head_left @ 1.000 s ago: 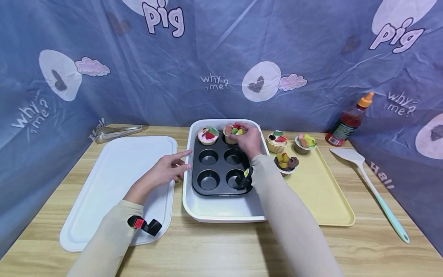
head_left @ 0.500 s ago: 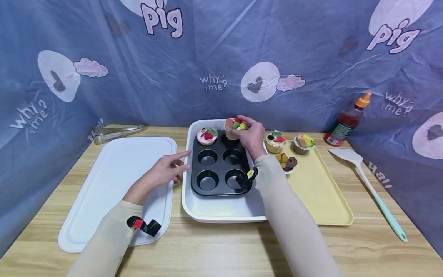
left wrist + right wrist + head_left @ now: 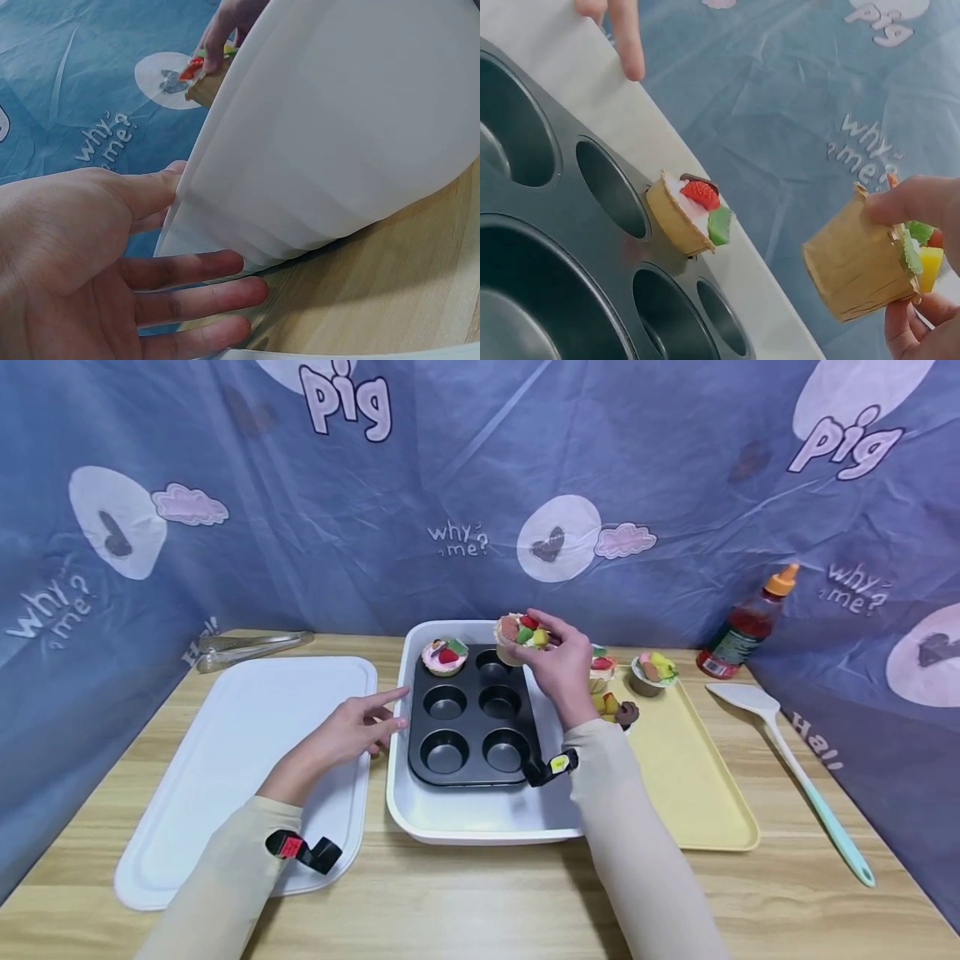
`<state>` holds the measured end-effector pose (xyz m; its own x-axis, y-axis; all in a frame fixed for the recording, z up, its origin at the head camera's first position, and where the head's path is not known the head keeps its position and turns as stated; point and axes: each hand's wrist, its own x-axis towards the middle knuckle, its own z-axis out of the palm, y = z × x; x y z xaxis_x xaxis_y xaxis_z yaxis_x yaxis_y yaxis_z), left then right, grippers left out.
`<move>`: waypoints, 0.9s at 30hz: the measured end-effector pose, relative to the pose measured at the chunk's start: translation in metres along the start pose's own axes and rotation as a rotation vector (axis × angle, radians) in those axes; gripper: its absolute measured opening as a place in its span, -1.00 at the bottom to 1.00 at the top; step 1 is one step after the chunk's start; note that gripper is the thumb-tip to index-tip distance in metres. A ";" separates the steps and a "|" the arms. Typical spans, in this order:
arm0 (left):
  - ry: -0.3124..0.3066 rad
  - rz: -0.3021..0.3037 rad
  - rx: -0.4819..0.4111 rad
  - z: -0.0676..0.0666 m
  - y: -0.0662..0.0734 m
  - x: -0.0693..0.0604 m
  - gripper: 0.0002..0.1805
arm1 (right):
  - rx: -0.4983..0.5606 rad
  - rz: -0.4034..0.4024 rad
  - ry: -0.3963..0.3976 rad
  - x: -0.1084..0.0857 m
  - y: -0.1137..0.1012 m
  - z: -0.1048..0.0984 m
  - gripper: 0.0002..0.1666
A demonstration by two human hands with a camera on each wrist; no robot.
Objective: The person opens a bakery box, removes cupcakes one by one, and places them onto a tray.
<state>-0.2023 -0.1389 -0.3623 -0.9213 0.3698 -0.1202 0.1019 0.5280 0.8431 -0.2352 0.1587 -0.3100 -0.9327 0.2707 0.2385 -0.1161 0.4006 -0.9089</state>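
Note:
My right hand pinches a fruit-topped cupcake above the back right cup of the dark muffin tin. In the right wrist view its thumb and fingers grip the rim of this cupcake, clear of the tin. A pink-cream cupcake sits in the back left cup. The tin lies inside a deep white tray. Fingers extended, my left hand touches that tray's left side; in the left wrist view the thumb rests at the rim.
On the yellow tray to the right stand several cupcakes, one of them brown-cupped. Farther right are a sauce bottle and a white-and-green spatula. A flat white tray and metal tongs are on the left.
My right hand has lifted the cupcake out of the back right cup and moved slightly right with it. My left hand has stayed at the tray's side.

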 end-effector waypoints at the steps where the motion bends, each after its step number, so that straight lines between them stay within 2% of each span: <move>1: -0.001 0.000 0.001 0.000 0.000 0.000 -0.35 | -0.007 -0.009 0.002 -0.002 -0.001 -0.001 -0.34; 6: -0.006 0.008 -0.008 -0.002 0.000 -0.001 -0.34 | -0.014 -0.026 0.026 -0.009 -0.001 -0.004 -0.33; 13: -0.010 0.036 -0.020 -0.001 -0.001 -0.001 -0.34 | 0.043 -0.078 0.070 -0.015 0.005 -0.013 -0.33; 22: -0.018 0.034 -0.020 0.001 -0.004 0.000 -0.35 | 0.088 -0.053 0.063 -0.019 0.006 -0.021 -0.33; 27: -0.012 0.036 -0.017 -0.002 -0.005 -0.001 -0.35 | 0.113 -0.062 0.056 -0.017 0.004 -0.022 -0.34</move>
<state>-0.2031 -0.1433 -0.3655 -0.9127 0.3973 -0.0953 0.1286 0.5008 0.8559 -0.2121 0.1748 -0.3107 -0.9024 0.2978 0.3113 -0.2137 0.3180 -0.9237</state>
